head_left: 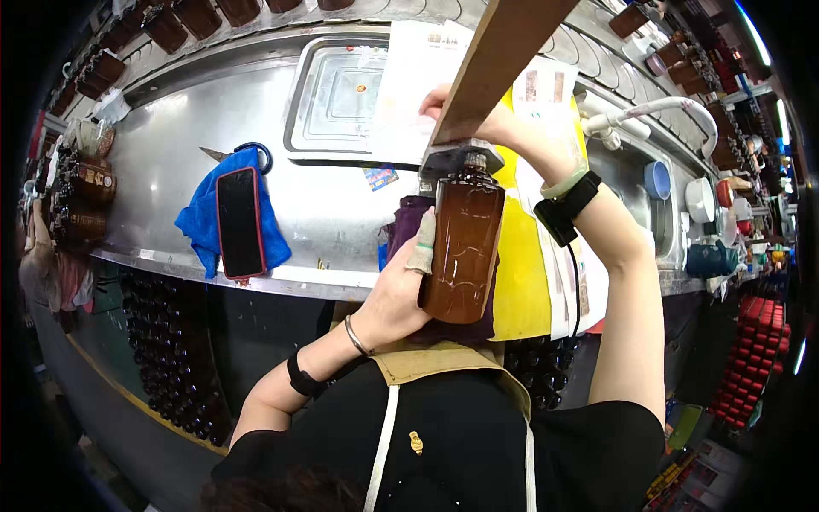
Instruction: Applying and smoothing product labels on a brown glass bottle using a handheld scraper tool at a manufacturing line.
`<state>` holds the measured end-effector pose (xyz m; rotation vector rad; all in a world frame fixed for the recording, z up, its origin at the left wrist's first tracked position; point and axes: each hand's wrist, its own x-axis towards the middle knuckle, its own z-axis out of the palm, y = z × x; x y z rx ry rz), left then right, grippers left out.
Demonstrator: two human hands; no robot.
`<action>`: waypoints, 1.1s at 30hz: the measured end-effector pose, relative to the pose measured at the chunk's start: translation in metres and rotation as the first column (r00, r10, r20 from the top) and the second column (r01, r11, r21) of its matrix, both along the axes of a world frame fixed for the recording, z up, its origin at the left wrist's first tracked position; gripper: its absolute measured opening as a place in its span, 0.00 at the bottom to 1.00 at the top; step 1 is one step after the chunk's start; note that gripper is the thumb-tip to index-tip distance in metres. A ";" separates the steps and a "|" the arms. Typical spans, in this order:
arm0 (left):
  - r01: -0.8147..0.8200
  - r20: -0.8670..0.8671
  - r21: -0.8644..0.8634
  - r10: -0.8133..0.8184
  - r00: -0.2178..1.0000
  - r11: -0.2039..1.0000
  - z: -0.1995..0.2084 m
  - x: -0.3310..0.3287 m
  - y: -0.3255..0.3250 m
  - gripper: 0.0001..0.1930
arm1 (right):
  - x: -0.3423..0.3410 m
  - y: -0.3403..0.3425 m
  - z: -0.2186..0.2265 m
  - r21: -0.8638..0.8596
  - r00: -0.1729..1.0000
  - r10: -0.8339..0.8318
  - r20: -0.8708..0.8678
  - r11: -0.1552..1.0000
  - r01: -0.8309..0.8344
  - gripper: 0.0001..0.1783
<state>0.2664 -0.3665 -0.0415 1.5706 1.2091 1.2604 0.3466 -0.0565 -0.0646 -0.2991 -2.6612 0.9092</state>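
Observation:
My left hand (394,294) is closed around the side of a glossy brown bottle (463,252), its thumb in a pale finger cot (420,252). The bottle's neck points away from me, beside a metal bracket at the lower end of a wooden bar (495,64). Purple cloth (411,224) shows behind the bottle and my left hand. My right hand (435,101) reaches behind the bar over white paper sheets (409,72). Only some of its fingers show left of the bar; whether they hold anything is hidden.
A metal tray (320,152) lies beyond the bottle. A phone (239,224) rests on a blue cloth (194,209), with a dark ring handle (266,156) beside it. Right are a yellow sheet (522,290), a tap (657,107) and a sink with a blue bowl (657,179). Brown bottles (166,30) line the back.

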 end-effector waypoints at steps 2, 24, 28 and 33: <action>-0.068 -0.070 0.120 0.076 0.995 0.991 0.006 0.003 0.000 0.34 | 0.028 0.003 0.014 -0.082 0.963 -0.268 -0.030 0.961 0.265 0.13; -0.217 -0.102 0.087 0.225 0.969 0.972 -0.006 0.016 -0.015 0.57 | 0.122 -0.159 0.152 0.376 0.856 -0.369 -0.361 0.783 0.496 0.09; -0.214 -0.074 0.097 0.221 0.972 0.972 -0.014 0.017 -0.015 0.57 | 0.112 -0.172 0.151 0.593 0.895 -0.124 -0.429 0.709 0.383 0.16; 0.082 0.251 -0.091 -0.057 0.966 0.992 -0.020 -0.011 -0.022 0.85 | 0.123 -0.213 0.113 0.657 0.983 0.083 -0.164 0.753 0.046 0.21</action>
